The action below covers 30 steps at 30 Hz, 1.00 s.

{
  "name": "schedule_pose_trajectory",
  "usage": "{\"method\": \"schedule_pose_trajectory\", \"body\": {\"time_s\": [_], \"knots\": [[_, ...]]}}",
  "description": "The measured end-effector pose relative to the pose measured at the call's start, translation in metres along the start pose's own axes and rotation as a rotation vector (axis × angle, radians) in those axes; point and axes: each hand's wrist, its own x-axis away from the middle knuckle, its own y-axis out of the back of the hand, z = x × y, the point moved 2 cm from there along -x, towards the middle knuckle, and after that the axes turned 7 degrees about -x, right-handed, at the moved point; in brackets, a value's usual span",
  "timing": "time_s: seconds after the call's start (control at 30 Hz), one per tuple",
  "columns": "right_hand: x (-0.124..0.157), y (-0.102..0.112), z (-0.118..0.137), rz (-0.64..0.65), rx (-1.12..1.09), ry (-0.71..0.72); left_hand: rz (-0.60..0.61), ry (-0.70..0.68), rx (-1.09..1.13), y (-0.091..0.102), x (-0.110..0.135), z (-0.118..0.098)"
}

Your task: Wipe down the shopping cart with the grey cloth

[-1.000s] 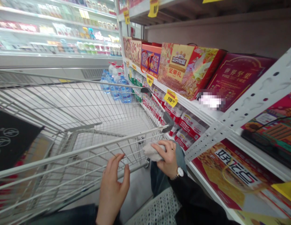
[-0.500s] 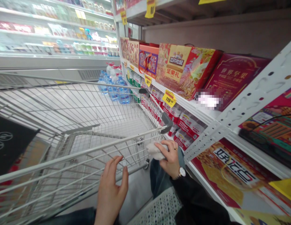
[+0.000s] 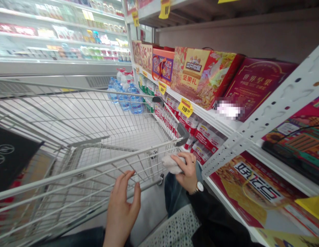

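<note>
A white cloth [image 3: 172, 164], bunched up, is gripped in my right hand [image 3: 186, 171], close to the front corner of the cart. That wrist wears a watch, and a ring shows on one finger. My left hand [image 3: 123, 202] is beside the cart's near side with fingers curved and apart, holding nothing. The wire shopping cart [image 3: 97, 161] stands in front of me with a grey plastic corner piece [image 3: 183, 134] at its end. Whether the left fingertips touch the wires, I cannot tell.
On the right a white shelf rack [image 3: 226, 144] carries gift boxes [image 3: 192, 77] and packs of bottled drinks [image 3: 207, 137]. Large water bottles [image 3: 127, 97] stand on the floor ahead. Behind them runs a refrigerated display [image 3: 59, 37]. A black panel [image 3: 12, 157] is at the cart's left end.
My right hand and the cloth have shifted very slightly to the right. The left hand and the cart look the same.
</note>
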Motion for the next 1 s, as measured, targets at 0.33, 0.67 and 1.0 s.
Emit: {"method": "schedule_pose_trajectory", "body": {"time_s": [0.33, 0.67, 1.0], "knots": [[-0.015, 0.011, 0.005, -0.092, -0.008, 0.014, -0.001, 0.007, 0.002, 0.001, 0.002, 0.0], [0.008, 0.001, -0.005, 0.018, -0.004, -0.03, 0.008, 0.0, -0.005, 0.002, -0.001, -0.001], [-0.004, 0.01, -0.003, -0.003, 0.007, -0.017, -0.015, -0.015, -0.002, 0.001, 0.0, -0.002]]}}
